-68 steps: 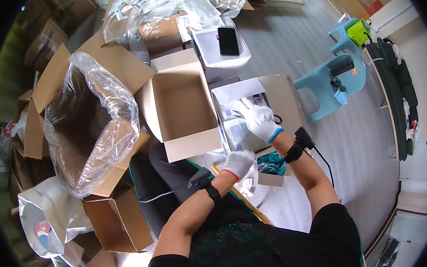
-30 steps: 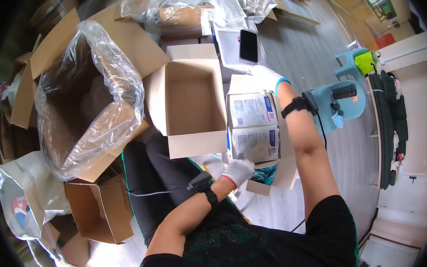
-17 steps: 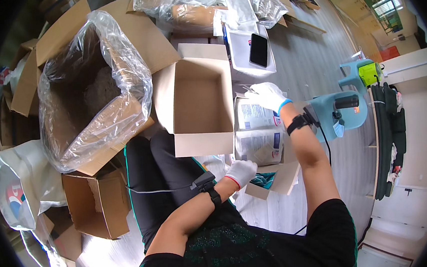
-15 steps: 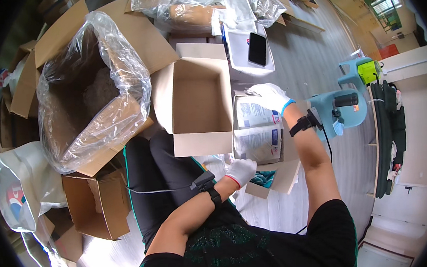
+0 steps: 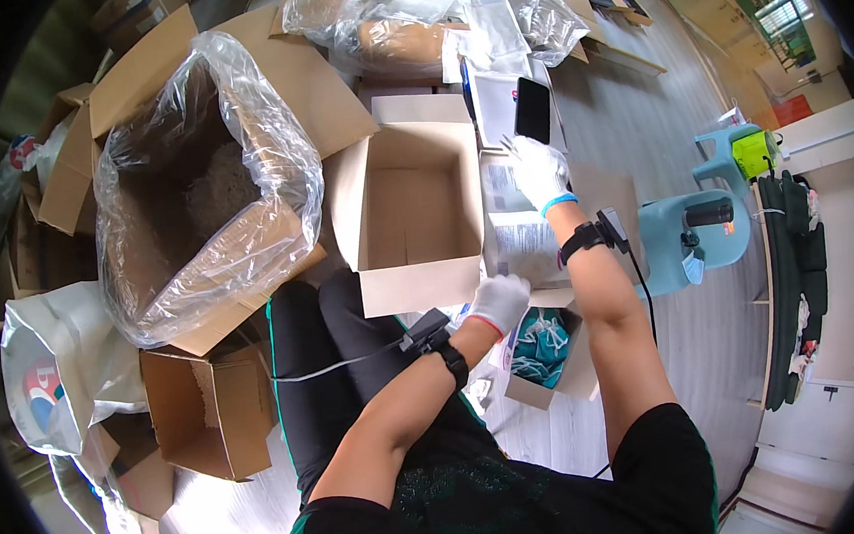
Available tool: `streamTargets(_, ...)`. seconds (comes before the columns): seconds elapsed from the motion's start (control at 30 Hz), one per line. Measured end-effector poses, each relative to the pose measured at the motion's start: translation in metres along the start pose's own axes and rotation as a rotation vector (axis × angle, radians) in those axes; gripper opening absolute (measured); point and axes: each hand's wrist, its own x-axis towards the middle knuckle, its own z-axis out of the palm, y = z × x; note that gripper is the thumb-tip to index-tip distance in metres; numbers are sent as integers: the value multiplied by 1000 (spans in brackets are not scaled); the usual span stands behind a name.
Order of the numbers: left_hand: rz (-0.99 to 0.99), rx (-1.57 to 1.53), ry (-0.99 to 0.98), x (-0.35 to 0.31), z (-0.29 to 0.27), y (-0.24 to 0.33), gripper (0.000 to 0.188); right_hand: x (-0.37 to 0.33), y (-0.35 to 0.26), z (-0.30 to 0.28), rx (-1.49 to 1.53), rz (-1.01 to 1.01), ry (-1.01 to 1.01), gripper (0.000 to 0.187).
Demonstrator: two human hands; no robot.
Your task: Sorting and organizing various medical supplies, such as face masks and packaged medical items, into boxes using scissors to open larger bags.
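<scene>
My right hand (image 5: 538, 171), in a white glove, lies on a clear packet (image 5: 501, 186) at the far end of a stack beside the open, empty cardboard box (image 5: 413, 213). A black phone (image 5: 533, 108) sits just beyond its fingers. Whether the fingers pinch the packet is unclear. My left hand (image 5: 500, 301), also gloved, is curled on the near edge of a printed white packet (image 5: 526, 244) in front of that box. Both wrists wear black bands.
A small open box of teal items (image 5: 543, 343) stands by my knee. A large plastic-lined carton (image 5: 201, 194) stands to the left, with smaller cartons (image 5: 203, 410) and a white bag (image 5: 49, 367). Bagged goods (image 5: 427, 16) lie beyond. A light-blue stool (image 5: 695, 231) stands at right.
My right hand has reached away from my lap to the far end of the packets near the phone. My left hand stayed at the near edge. The view has tilted.
</scene>
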Motion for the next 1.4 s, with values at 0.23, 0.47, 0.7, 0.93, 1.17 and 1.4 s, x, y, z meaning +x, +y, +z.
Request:
streamTargets(0.23,-18,-18,-15,-11,-5,6,9,-33,-23,-16,38,195,132,31)
streamTargets(0.47,60,-304,-28,-41,-54,27,20,-92,-34,-72,837,335,446,23)
streamTargets(0.7,-206,-306,389,-62,-124,25,78,-93,-51,-140,1643,64,696,36)
streamTargets(0.93,-253,-1139,67,-68,-201,18,77,-140,-146,-161,2067,469,333,39)
streamTargets(1.17,-244,-536,180,-82,-199,-9,66,-129,-182,-157,1985,214,-149,40)
streamTargets(1.4,-224,-605,146,-39,-259,-123,53,-27,-178,-179,1462,205,-576,23)
